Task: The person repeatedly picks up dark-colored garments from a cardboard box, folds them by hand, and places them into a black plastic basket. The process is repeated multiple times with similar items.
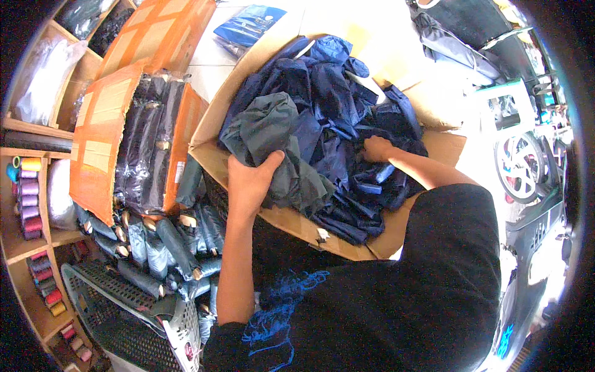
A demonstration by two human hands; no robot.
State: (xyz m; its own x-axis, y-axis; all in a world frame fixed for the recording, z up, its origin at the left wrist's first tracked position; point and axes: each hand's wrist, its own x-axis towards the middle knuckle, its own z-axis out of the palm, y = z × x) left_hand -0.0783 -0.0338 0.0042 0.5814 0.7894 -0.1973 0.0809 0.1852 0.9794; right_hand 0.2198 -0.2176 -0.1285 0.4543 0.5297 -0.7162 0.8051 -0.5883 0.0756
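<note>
Shelves (28, 253) of thread spools (30, 199) line your left, a wheel (517, 166) gleams off to your right, and here's your open carton (297, 229), crammed with navy cloth (325, 93)! Your left hand (249, 184) has thumb and fingers clamped on the grey cloth (263, 124), bunched over the carton's near-left side. Your right hand (377, 149) curls tight into the navy cloth, fingertips buried. Wrapped rolls (175, 245) crowd a grey plastic basket (183, 328).
</note>
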